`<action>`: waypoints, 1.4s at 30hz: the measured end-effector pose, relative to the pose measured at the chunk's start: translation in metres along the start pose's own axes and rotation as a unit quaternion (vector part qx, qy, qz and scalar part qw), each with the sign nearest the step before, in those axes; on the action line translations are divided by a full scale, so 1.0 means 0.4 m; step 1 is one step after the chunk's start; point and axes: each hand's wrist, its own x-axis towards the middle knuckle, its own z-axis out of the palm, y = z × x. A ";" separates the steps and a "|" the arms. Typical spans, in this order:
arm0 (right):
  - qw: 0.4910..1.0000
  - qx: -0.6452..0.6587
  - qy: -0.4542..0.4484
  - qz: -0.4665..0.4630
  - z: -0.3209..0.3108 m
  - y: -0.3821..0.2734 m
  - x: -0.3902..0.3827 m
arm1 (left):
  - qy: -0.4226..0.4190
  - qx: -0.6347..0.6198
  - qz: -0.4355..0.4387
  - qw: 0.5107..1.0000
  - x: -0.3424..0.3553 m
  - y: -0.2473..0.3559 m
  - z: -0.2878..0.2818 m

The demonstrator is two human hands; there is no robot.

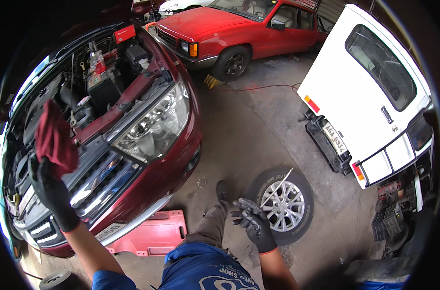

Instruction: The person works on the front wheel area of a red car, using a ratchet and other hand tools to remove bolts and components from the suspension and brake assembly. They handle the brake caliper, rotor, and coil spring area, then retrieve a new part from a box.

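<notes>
My left hand (50, 191), in a black glove, is raised over the front of the dark red car. It grips a dark red cloth (55, 140), which hangs in front of the open engine bay (84, 92). Lower right, my right hand (253, 222), gloved in black with grey-smudged fingers, is held out with its fingers apart and slightly curled. Behind it a loose wheel (301, 205) with a silver rim lies on the floor. A thin pale rod (280, 184) crosses the wheel, its lower end close to the right glove; whether they touch I cannot tell.
A bottle with red liquid (97, 59) and a red box (124, 34) sit in the engine bay. Below the bumper lies a red plastic creeper board (157, 232). A red pickup (205, 24) stands ahead, a white vehicle (340, 63) to the right.
</notes>
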 end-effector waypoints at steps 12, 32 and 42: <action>0.956 -0.142 -0.133 -0.220 -0.234 -0.373 0.779 | -0.444 -0.656 -0.092 0.603 0.080 1.305 0.653; 0.813 -0.550 -0.193 0.014 -0.437 -0.823 1.934 | -0.412 -0.559 -0.397 0.600 0.144 1.624 1.787; 0.610 -0.574 -0.457 -0.300 -0.410 -0.796 2.398 | -0.409 -0.564 -0.504 0.510 0.202 1.412 2.140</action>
